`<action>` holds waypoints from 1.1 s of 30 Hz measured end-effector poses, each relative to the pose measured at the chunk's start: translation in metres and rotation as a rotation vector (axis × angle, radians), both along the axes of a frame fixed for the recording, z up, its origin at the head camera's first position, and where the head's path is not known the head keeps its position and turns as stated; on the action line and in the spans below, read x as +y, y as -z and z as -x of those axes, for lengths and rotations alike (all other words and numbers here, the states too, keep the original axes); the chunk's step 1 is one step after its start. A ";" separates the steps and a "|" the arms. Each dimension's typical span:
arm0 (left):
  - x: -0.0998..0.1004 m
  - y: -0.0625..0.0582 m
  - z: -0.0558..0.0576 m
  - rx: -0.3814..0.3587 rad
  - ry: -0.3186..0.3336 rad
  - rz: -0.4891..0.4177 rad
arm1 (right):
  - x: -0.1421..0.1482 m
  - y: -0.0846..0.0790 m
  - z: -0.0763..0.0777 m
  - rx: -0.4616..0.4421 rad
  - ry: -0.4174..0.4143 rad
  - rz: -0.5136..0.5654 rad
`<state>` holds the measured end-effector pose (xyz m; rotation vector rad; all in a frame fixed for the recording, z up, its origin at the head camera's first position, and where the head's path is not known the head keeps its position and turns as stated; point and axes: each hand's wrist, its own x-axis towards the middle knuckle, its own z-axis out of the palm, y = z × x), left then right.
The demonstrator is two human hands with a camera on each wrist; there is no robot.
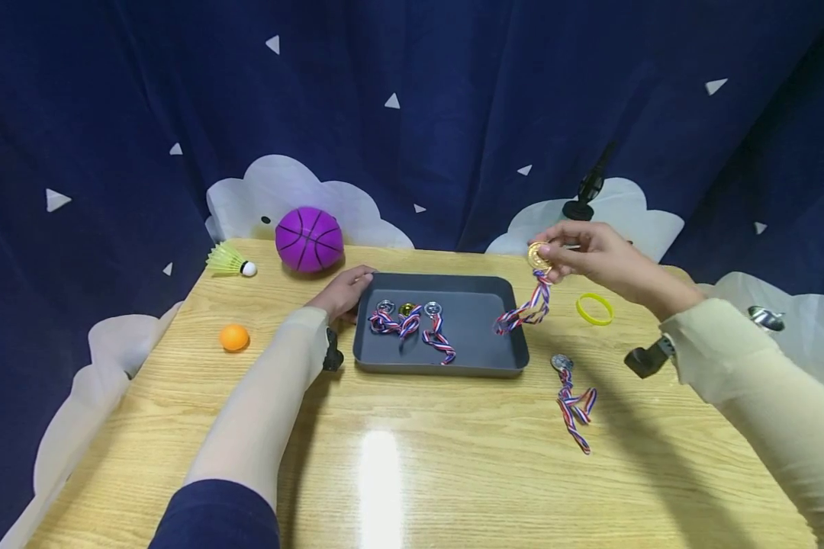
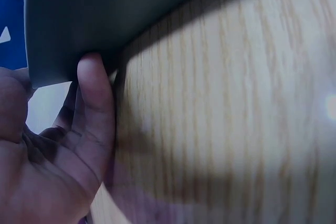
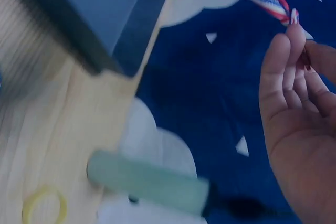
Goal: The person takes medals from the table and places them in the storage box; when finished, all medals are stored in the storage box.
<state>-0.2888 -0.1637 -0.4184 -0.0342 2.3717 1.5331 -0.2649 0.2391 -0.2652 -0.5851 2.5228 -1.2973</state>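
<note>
My right hand (image 1: 584, 255) pinches a gold medal (image 1: 539, 256) between thumb and fingers. Its red, white and blue ribbon (image 1: 537, 301) dangles over the right end of a dark grey tray (image 1: 477, 320). Inside the tray, toward its left, lie two silver medals (image 1: 432, 309) and a gold medal (image 1: 407, 309) with their striped ribbons. My left hand (image 1: 346, 291) grips the tray's left side near the far corner; in the left wrist view a fingertip (image 2: 92, 66) presses on its wall. Another silver medal (image 1: 561, 363) lies with its ribbon on the table, right of the tray.
A purple ball (image 1: 309, 239), a yellow shuttlecock (image 1: 230, 261) and an orange ball (image 1: 234, 337) are on the left. On the right lies a yellow wristband (image 1: 594, 309). A pale green cylinder (image 3: 147, 182) with a black end stands near the back edge, before a blue curtain (image 1: 412, 137).
</note>
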 end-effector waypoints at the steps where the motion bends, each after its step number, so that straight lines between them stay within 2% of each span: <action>1: 0.000 0.000 0.000 -0.001 -0.001 -0.001 | -0.008 0.004 0.005 -0.030 -0.026 0.015; 4: 0.000 0.001 0.000 0.001 0.000 -0.002 | -0.029 0.021 0.020 -0.117 -0.100 0.018; 7: -0.001 0.001 0.001 0.004 0.004 0.000 | -0.049 0.045 0.035 -0.197 -0.164 0.002; 11: -0.002 0.002 0.001 0.005 0.001 -0.002 | -0.072 0.074 0.049 -0.270 -0.201 -0.061; 14: -0.001 0.001 0.001 0.004 -0.002 -0.002 | -0.084 0.090 0.055 -0.288 -0.205 -0.107; 21: 0.000 0.001 0.001 0.002 0.002 0.000 | -0.102 0.109 0.056 -0.273 -0.151 -0.197; 25: 0.000 0.000 0.001 0.000 0.011 0.000 | -0.107 0.114 0.056 -0.217 -0.130 -0.282; 33: -0.001 -0.002 0.001 -0.001 0.016 0.005 | -0.111 0.115 0.054 -0.078 -0.164 -0.488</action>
